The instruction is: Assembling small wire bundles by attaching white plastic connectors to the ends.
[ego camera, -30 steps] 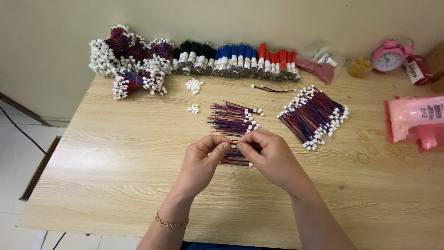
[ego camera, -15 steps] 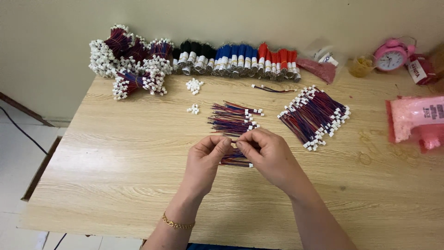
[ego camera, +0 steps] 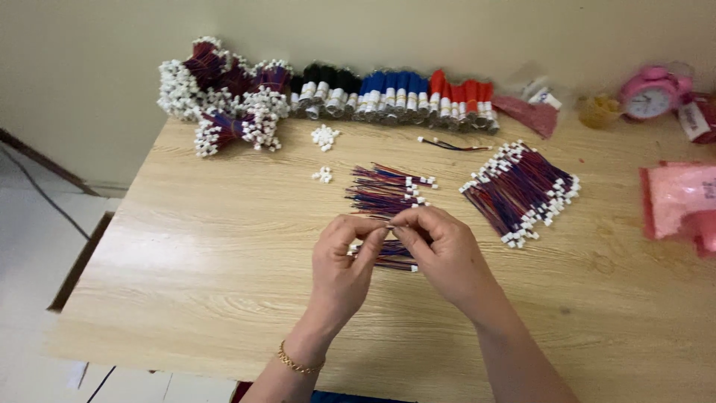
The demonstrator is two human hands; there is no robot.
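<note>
My left hand (ego camera: 344, 270) and my right hand (ego camera: 440, 252) meet at the middle of the wooden table (ego camera: 186, 246), fingertips pinched together on a thin red-and-blue wire piece with a small white connector (ego camera: 389, 225). Under the hands lies a small bundle of the same wires (ego camera: 393, 257). Just beyond them sits a loose pile of red-and-blue wires with white plugs (ego camera: 386, 188). A larger stack of finished wires (ego camera: 522, 190) lies to the right.
Along the back edge stand bundled wires with white plugs (ego camera: 224, 97) and rolls in black, blue and red (ego camera: 395, 93). Loose white connectors (ego camera: 324, 137) lie behind. A pink alarm clock (ego camera: 650, 93) and a pink bag (ego camera: 682, 201) sit right.
Both hands stay pinched on the wire at the table's middle; only the fingers have shifted slightly. The piles have not moved.
</note>
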